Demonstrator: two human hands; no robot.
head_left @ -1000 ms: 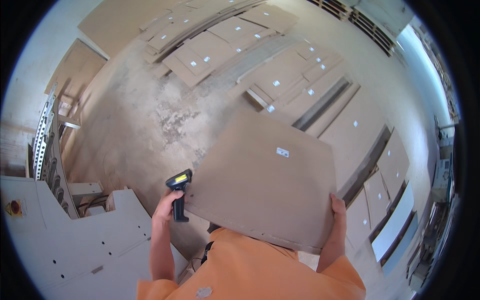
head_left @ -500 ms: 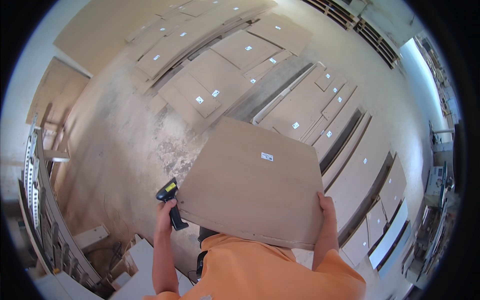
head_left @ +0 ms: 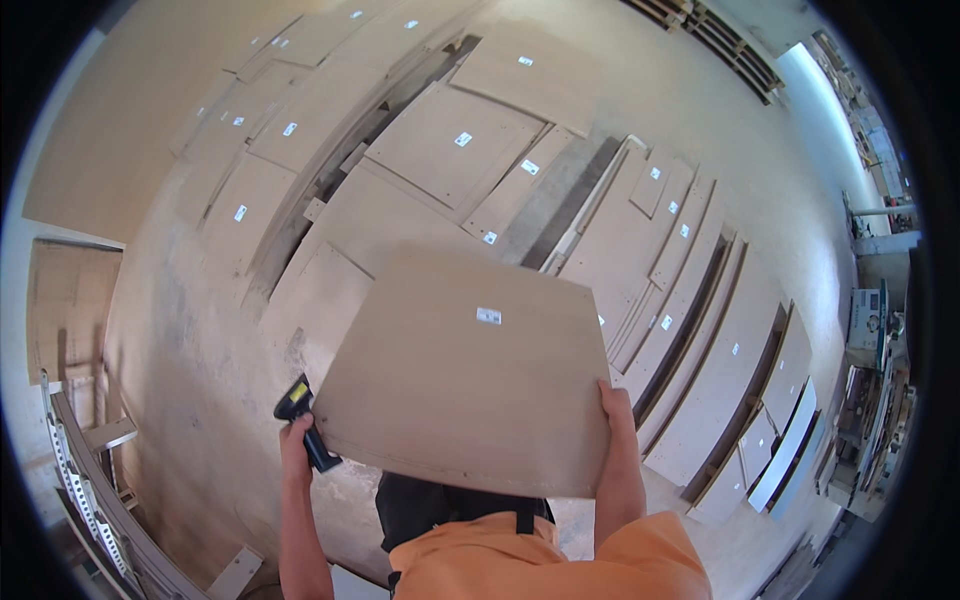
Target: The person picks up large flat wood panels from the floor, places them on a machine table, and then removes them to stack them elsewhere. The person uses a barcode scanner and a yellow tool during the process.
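In the lower centre of the frame, a brown panel (head_left: 450,385) (1 white label (head_left: 489,316) on its upper half) is gripped at its right edge by the right hand (head_left: 618,408); lower left, the left hand (head_left: 295,437) clutches a black scanner (head_left: 319,449).

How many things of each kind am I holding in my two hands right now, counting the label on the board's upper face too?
Brown, flat, four-sided board: 1
Black, pistol-shaped handheld scanner: 1
White rectangular label on the board: 1
Total: 3
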